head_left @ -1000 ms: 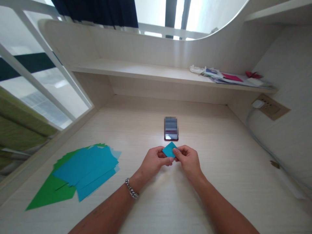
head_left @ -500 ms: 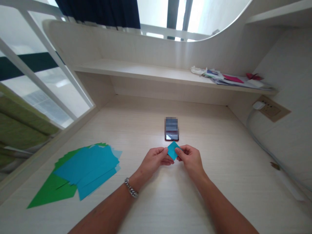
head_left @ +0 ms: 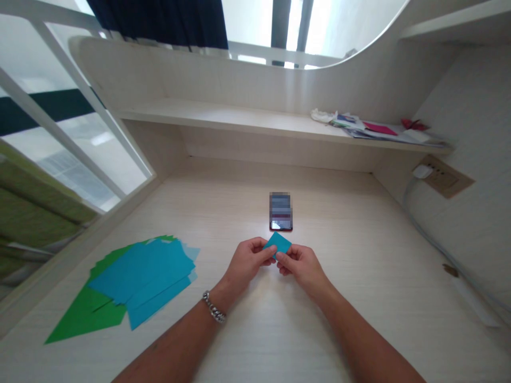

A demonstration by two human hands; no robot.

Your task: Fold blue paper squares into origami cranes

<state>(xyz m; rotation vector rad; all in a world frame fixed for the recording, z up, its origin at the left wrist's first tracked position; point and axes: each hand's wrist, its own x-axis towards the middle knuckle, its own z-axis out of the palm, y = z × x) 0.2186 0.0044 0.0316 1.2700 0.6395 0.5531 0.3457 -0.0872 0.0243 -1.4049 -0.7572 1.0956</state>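
A small folded piece of blue paper (head_left: 278, 243) is held just above the pale wooden desk (head_left: 351, 266), in front of me. My left hand (head_left: 246, 260) pinches its left edge, and a metal bracelet (head_left: 213, 309) sits on that wrist. My right hand (head_left: 298, 266) pinches the paper's lower right side with fingers closed. Both hands touch each other under the paper. A phone (head_left: 280, 212) lies flat on the desk just beyond the paper.
A fanned pile of blue sheets (head_left: 147, 274) over green sheets (head_left: 85, 314) lies on the desk at the left. A shelf (head_left: 239, 118) at the back carries papers (head_left: 379, 130) at its right end. A wall socket (head_left: 441, 177) with a plug and cable is at the right.
The paper has been turned in my fingers and now lies flatter. My right hand has shifted left and lower, closer to my left hand.
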